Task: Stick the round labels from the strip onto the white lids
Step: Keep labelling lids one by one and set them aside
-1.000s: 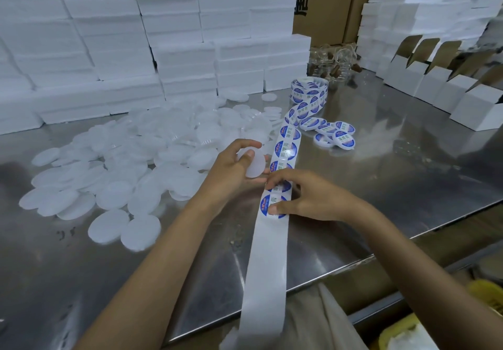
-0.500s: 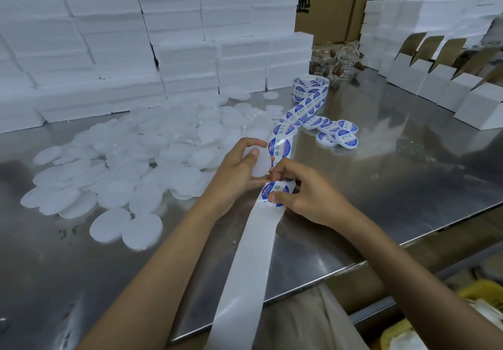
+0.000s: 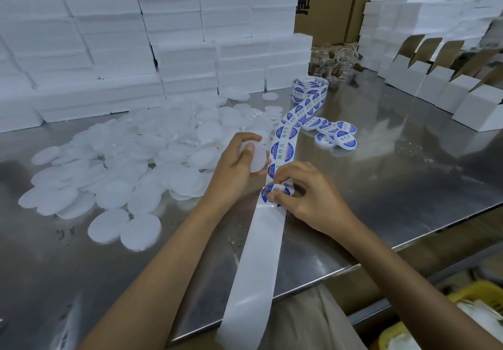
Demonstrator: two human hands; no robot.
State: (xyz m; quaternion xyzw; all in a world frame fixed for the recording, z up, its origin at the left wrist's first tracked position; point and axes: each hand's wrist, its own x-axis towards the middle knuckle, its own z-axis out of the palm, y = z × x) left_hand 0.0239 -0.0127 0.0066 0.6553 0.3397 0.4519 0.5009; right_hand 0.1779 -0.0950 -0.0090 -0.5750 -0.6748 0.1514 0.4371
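Note:
My left hand [image 3: 234, 167] grips one white lid [image 3: 257, 159] a little above the steel table. Just to its right my right hand [image 3: 307, 197] pinches a round blue-and-white label [image 3: 275, 193] and curls its edge up off the backing strip [image 3: 258, 254]. The strip runs from a label roll [image 3: 309, 89] at the back, between my hands, and its bare white end hangs over the table's front edge. A big heap of bare white lids [image 3: 141, 159] lies to the left. Several labelled lids [image 3: 336, 133] sit right of the strip.
White foam blocks [image 3: 174, 36] are stacked along the back and at the far right. Open white cartons [image 3: 441, 85] line the right side. Small glass jars [image 3: 334, 63] stand behind the roll. The steel table [image 3: 394, 186] ends close to my body; a yellow basket [image 3: 473, 292] sits below.
The strip has slid toward me, so more bare backing hangs over the edge. My right hand has shifted from holding the label flat to peeling its edge up. My left hand keeps the lid.

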